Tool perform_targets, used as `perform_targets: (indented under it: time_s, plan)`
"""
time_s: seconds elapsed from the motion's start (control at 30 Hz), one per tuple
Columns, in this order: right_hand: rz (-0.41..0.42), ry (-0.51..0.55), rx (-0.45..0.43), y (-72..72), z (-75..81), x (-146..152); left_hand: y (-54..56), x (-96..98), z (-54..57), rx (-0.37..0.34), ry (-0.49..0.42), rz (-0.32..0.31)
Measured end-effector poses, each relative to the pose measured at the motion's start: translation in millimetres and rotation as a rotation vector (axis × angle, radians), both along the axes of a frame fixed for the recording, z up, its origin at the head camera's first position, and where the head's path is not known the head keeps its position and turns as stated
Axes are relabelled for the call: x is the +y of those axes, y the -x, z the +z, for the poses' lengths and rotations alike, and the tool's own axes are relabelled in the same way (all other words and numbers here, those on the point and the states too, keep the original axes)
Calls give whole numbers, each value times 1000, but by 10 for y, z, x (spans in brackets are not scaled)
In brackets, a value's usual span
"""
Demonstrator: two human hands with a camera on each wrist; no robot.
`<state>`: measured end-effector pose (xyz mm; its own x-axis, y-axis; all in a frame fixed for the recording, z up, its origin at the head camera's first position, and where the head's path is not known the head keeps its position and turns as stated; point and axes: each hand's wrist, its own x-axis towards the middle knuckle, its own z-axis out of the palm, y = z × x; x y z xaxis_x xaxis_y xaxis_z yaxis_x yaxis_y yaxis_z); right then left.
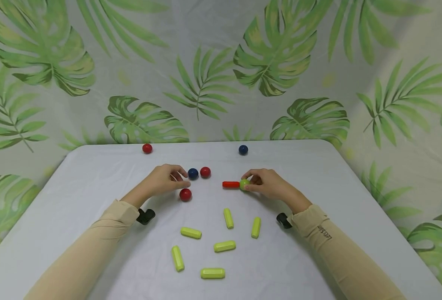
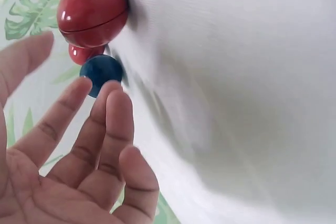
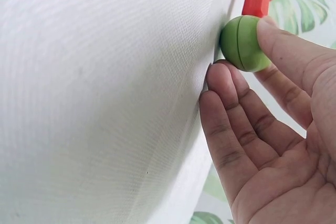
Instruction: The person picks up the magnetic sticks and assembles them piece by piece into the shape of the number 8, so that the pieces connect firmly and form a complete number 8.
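Observation:
My right hand (image 1: 267,182) pinches a green ball (image 3: 244,43) between thumb and fingers, low over the white cloth. The ball sits at the right end of a red stick (image 1: 230,184), which lies level on the cloth. To the left, my left hand (image 1: 167,179) holds nothing, its fingers loosely bent. A dark blue ball (image 1: 192,173) is just past its fingertips, with a red ball (image 1: 205,172) to the right of it. Another red ball (image 2: 94,13) stands just below the left thumb in the head view, a seam line round its middle.
Several yellow-green sticks (image 1: 224,246) lie scattered on the near part of the white table (image 1: 131,275). Toward the far edge stand a red ball (image 1: 147,148) on the left and a dark blue ball (image 1: 243,149) on the right. A leaf-patterned cloth (image 1: 213,54) hangs behind.

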<state>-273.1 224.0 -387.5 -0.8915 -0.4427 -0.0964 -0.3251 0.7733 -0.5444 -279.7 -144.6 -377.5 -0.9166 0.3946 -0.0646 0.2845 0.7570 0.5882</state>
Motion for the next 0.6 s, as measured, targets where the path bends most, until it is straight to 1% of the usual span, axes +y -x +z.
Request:
perform_targets:
  time_s: [0.2, 0.37, 0.6]
  plan:
    - [-2, 4, -3, -8, -1, -7, -65, -89, -34, -66, -33, -29]
    - [-10, 5, -6, -12, -3, -4, -105, -103, -56, -126, -72, -53]
    - [-14, 10, -12, -6, -4, 8, -106, -84, -110, -161, -103, -97]
